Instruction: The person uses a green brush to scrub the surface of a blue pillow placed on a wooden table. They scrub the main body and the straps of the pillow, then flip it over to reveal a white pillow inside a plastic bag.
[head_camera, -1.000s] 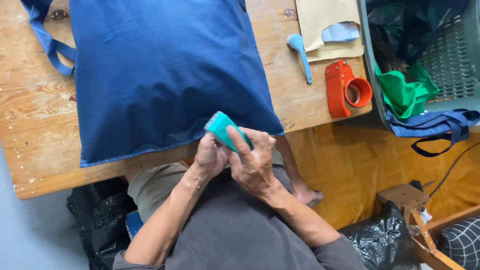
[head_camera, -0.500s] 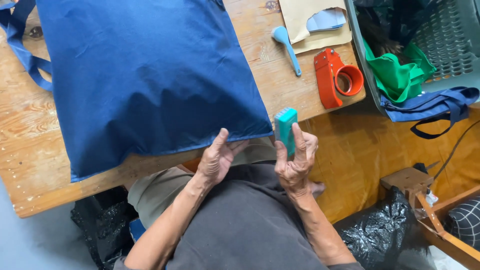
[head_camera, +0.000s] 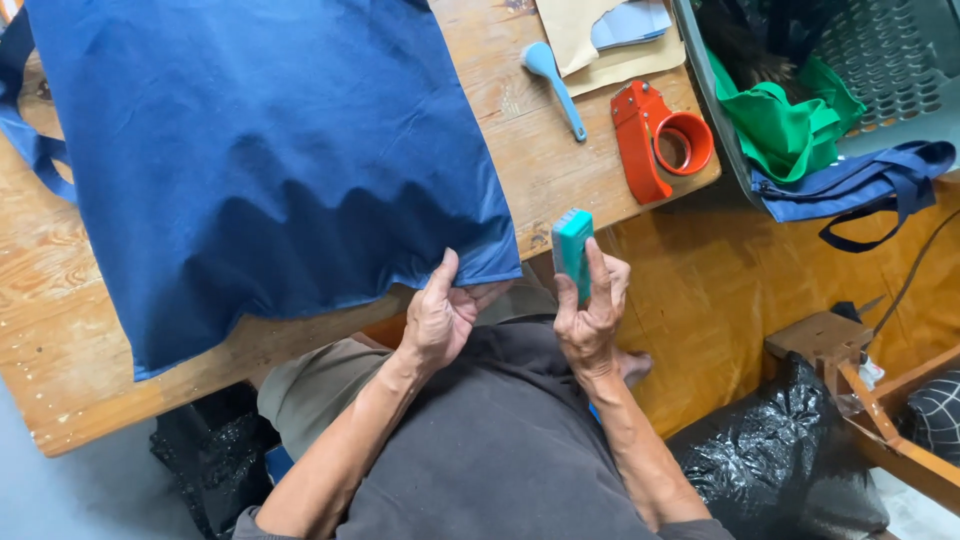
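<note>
A large dark blue cloth bag (head_camera: 250, 160) lies flat on the wooden table (head_camera: 60, 350), its open edge hanging over the near side. My left hand (head_camera: 440, 315) pinches that bag's lower right corner between thumb and fingers. My right hand (head_camera: 590, 315) holds a small teal rectangular object (head_camera: 572, 245) upright, just off the table's edge and to the right of the bag corner.
On the table's far right lie an orange tape dispenser (head_camera: 655, 140), a light blue spoon-shaped tool (head_camera: 552, 80) and tan paper pieces (head_camera: 590, 40). A grey basket (head_camera: 880, 70) with green and blue cloth stands at right. Black plastic bags and a wooden frame (head_camera: 850, 380) sit on the floor.
Both hands held the teal object together a second ago. My left hand has since let go and taken the bag's corner, while my right hand moved the teal object to the right.
</note>
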